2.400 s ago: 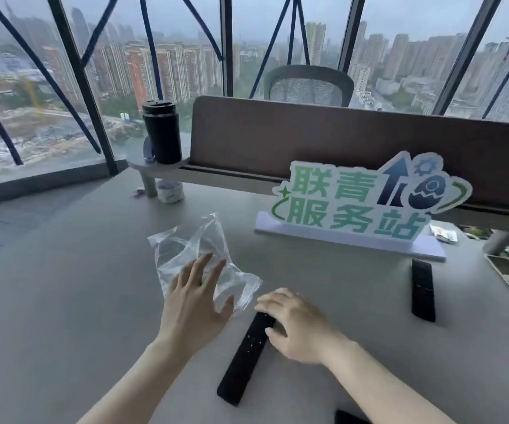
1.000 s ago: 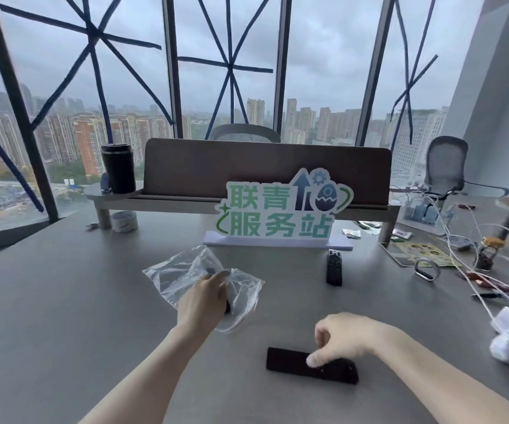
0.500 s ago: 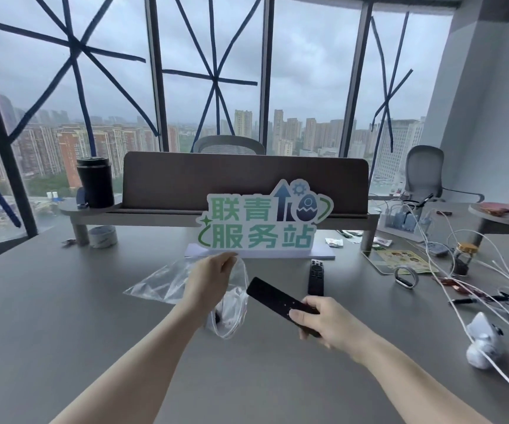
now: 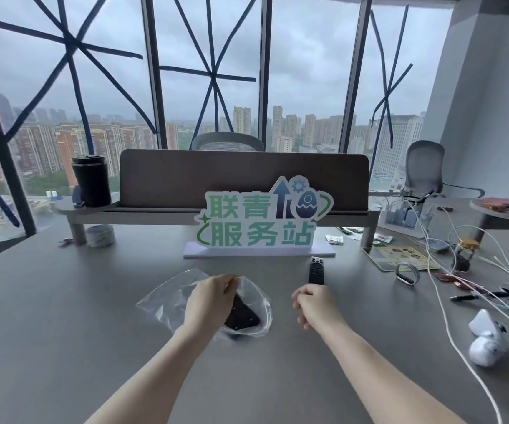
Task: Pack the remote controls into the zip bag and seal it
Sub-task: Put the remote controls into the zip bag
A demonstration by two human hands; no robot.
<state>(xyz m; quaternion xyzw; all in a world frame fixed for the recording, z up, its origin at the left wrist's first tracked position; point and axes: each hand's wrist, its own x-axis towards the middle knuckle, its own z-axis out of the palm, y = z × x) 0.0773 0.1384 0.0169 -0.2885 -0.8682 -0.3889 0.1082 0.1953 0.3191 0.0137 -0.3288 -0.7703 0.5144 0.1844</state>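
Observation:
A clear zip bag (image 4: 167, 298) lies on the grey desk (image 4: 63, 332). My left hand (image 4: 208, 299) pinches its upper rim and holds its mouth apart toward the right. Inside the bag lies a black remote control (image 4: 242, 313), its end near the opening. My right hand (image 4: 315, 304) hovers just right of the bag, fingers loosely curled, holding nothing. Another black remote control (image 4: 316, 270) rests on the desk beyond my right hand, in front of the sign.
A green-lettered sign (image 4: 262, 221) stands behind the bag, with a brown divider (image 4: 244, 179) and black tumbler (image 4: 91, 180) further back. White cables (image 4: 449, 301), a pen (image 4: 464, 297), a wristband (image 4: 406, 273) and white crumpled objects (image 4: 487, 338) crowd the right side.
My right hand lifted a remote from the desk, slid it into the bag and let go. My left hand has kept holding the bag's mouth. The view tilted upward.

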